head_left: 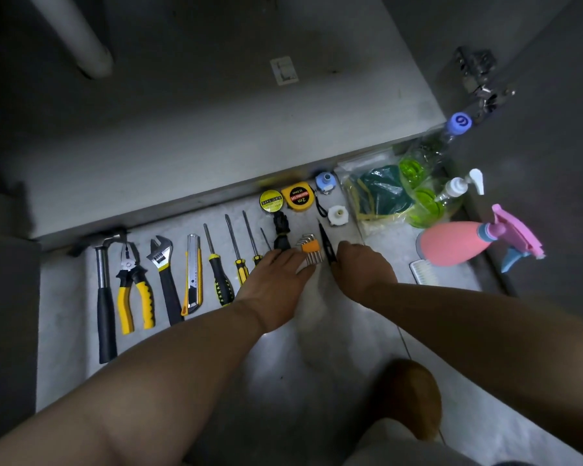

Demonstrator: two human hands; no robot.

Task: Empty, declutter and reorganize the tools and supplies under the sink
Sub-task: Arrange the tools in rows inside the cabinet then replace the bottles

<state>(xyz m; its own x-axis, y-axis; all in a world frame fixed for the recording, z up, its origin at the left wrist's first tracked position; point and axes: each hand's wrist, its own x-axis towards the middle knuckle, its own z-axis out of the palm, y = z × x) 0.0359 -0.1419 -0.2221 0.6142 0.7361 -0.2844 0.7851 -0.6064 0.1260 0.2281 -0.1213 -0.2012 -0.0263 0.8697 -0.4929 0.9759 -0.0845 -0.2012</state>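
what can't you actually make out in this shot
Head view: the left hand covers the handle of the smallest screwdriver.
Head view: the right hand hides the handles of the black pointed tool, and whether its fingers grip them.
Head view: print on the cabinet sticker is too small to read.

Hammer (103,290), pliers (133,280), wrench (164,270), utility knife (193,274) and screwdrivers (219,274) lie side by side before the cabinet, with only narrow strips between them. My left hand (276,280) lies flat over the row's right end, and my right hand (364,270) pinches a slim black tool (326,245). A bag (374,193) and a pink spray bottle (451,243) crowd the right corner. I see open floor (283,364) nearer me and open cabinet floor (216,112) behind the row, with a pipe (78,38) far left.
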